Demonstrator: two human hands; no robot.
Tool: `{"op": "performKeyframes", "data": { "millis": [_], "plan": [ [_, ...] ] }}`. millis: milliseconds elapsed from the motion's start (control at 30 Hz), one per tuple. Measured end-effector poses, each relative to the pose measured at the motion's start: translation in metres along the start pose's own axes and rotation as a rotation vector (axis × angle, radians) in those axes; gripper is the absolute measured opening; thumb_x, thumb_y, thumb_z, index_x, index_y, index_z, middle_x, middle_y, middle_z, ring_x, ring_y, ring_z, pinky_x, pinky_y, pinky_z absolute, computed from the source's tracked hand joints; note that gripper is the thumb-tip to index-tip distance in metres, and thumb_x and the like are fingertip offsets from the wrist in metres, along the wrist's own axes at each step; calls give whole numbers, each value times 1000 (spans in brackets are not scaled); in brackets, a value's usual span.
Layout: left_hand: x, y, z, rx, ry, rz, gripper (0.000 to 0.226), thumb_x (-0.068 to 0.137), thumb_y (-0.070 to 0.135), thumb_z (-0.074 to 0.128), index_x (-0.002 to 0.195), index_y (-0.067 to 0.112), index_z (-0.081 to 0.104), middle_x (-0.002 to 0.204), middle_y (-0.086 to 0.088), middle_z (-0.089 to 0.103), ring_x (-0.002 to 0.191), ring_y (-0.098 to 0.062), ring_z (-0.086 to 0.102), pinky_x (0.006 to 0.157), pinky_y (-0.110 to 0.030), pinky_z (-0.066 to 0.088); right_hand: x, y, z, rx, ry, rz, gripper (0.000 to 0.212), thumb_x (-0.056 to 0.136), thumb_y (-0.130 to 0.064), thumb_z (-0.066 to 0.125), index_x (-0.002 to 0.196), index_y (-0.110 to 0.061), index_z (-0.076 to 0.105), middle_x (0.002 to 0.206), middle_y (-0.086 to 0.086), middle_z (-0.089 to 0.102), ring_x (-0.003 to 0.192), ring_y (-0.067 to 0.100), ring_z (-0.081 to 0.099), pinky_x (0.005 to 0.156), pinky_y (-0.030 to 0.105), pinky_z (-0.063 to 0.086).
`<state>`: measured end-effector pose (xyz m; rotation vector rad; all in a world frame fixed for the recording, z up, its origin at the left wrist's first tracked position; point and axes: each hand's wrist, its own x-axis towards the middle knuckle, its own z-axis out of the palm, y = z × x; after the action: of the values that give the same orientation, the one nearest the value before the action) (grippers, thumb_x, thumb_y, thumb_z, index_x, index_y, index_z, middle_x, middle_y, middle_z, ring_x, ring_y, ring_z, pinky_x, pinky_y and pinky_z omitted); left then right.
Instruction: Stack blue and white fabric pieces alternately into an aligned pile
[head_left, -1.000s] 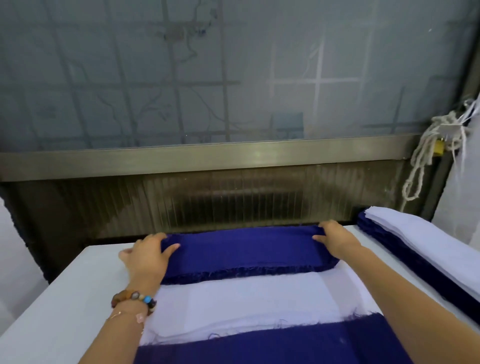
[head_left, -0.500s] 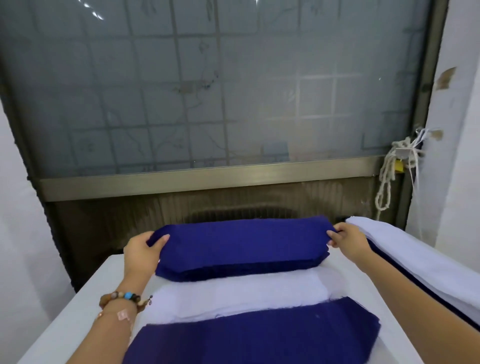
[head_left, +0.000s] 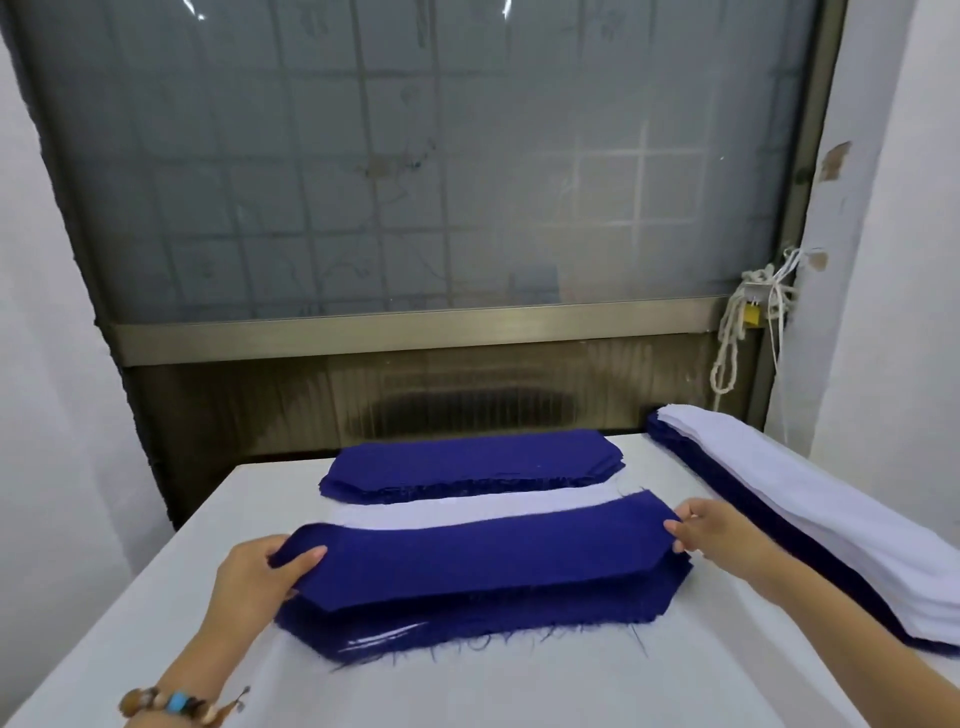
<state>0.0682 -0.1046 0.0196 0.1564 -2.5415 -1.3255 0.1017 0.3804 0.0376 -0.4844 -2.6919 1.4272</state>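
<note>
Left hand (head_left: 260, 577) and right hand (head_left: 722, 535) each pinched an end of a blue piece (head_left: 483, 556), held just over the near pile (head_left: 467, 621). Plenty left, I'd say: a blue stack (head_left: 467, 462) and white pieces (head_left: 467, 512) sat behind it, plus a big side pile (head_left: 831, 519) at right.

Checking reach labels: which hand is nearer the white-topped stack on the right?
Right. The right hand pinches the right end of the blue piece, just left of the white-topped stack; the left hand grips the opposite end, farther left.

Garment workshop, cut fabric stacks (head_left: 810, 525), table (head_left: 519, 691)
</note>
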Motion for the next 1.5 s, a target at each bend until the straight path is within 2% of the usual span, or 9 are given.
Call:
{"op": "performKeyframes", "data": {
  "millis": [100, 200, 333, 467, 733, 1033, 1200, 1333, 1500],
  "plan": [
    [-14, -19, 11, 44, -17, 50, 18, 86, 24, 72, 72, 12, 69, 62, -2, 69, 64, -22, 64, 58, -27, 47, -13, 21, 12, 7, -25, 28, 18, 94, -1, 55, 76, -2, 52, 53, 6, 63, 51, 15, 57, 53, 17, 45],
    [-26, -25, 21, 4, 70, 79, 8, 86, 26, 72, 85, 20, 66, 77, 6, 69, 76, -13, 63, 58, -16, 44, -16, 32, 20, -80, 35, -5, 17, 93, -20, 60, 81, -7, 57, 64, 5, 70, 69, 21, 64, 73, 29, 46],
    [-27, -26, 24, -40, 139, 15, 16, 91, 28, 64, 104, 21, 59, 88, 1, 63, 79, -13, 57, 61, -20, 42, -11, 22, 28, -186, 125, -40, 33, 90, -45, 59, 81, -14, 59, 70, 1, 68, 68, 15, 60, 61, 26, 43],
    [-27, -32, 23, -59, 151, 21, 16, 94, 14, 58, 109, 19, 57, 83, -6, 63, 76, -18, 60, 62, -24, 46, 0, 19, 42, -266, 222, -97, 24, 93, -39, 58, 82, -17, 57, 78, -3, 62, 72, 14, 57, 59, 26, 41],
    [-27, -33, 23, -68, 181, 10, 8, 92, 17, 63, 92, 24, 60, 81, -1, 65, 75, -18, 63, 60, -22, 47, 2, 34, 60, -69, 363, -159, 16, 93, -26, 61, 79, -18, 56, 77, -3, 64, 73, 15, 57, 57, 29, 41],
    [-27, -35, 24, -21, 216, 11, 13, 88, 10, 67, 84, 22, 63, 76, 3, 65, 68, -16, 61, 59, -20, 44, 2, 33, 61, -115, 384, -174, 12, 95, -25, 58, 86, -17, 57, 82, 0, 65, 75, 17, 58, 58, 28, 41],
    [-31, -28, 23, -4, 201, -5, 18, 88, 3, 64, 99, 16, 62, 79, -5, 62, 71, -19, 60, 62, -22, 44, -1, 30, 61, -160, 403, -185, 8, 94, -23, 60, 97, -16, 56, 90, 6, 64, 79, 22, 55, 66, 34, 45],
    [-32, -13, 20, 269, 229, 29, 31, 85, 4, 67, 113, 15, 60, 111, -9, 58, 97, -21, 54, 83, -35, 48, -3, 21, 58, -563, 580, -249, 26, 88, -17, 65, 112, -22, 55, 105, 5, 55, 99, 26, 47, 83, 37, 38],
    [-9, 35, 33, 370, 88, 279, 25, 88, 17, 66, 107, 31, 58, 114, 7, 55, 102, -9, 50, 88, -22, 44, 16, -23, 73, -682, 433, -375, 22, 95, -24, 54, 115, -34, 52, 125, -6, 48, 112, 14, 44, 95, 26, 35]
  ]
}}
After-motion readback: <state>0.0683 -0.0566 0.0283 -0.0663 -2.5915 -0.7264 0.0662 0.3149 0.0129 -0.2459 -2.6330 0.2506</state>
